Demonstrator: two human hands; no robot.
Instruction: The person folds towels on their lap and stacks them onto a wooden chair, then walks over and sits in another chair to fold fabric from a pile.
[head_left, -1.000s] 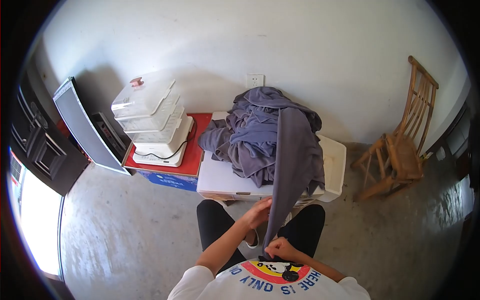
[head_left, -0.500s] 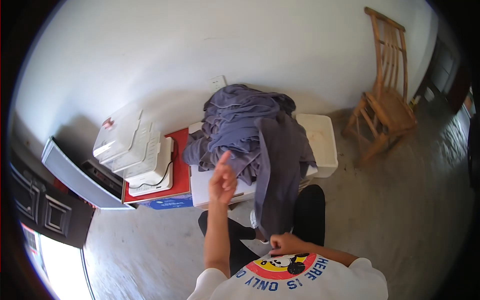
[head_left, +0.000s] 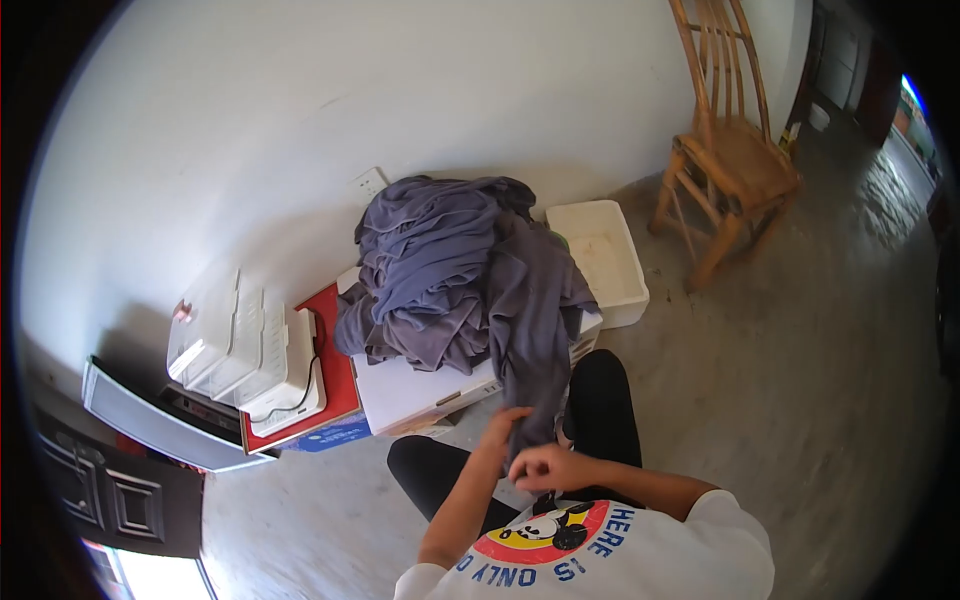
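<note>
A large heap of rumpled grey-purple cloth (head_left: 435, 250) lies on a white box (head_left: 400, 392) in front of me. One long piece of cloth (head_left: 535, 340) runs from the heap down toward my lap. My left hand (head_left: 503, 428) grips this hanging cloth along its left edge, fingers bent over it. Just below, my right hand (head_left: 548, 467) is curled closed at the cloth's lower end, near my shirt. Part of that lower end is hidden behind the hands.
Left of the heap, a clear-lidded white appliance (head_left: 270, 360) with a cord stands on a red-topped box (head_left: 340, 345). A white foam box (head_left: 610, 265) sits to the right, and a wooden chair (head_left: 735, 165) is by the wall. My knees flank the hanging cloth.
My left hand has come down from its raised position with a finger extended to the hanging cloth. My right hand stays at the lower end. The view has shifted to the right.
</note>
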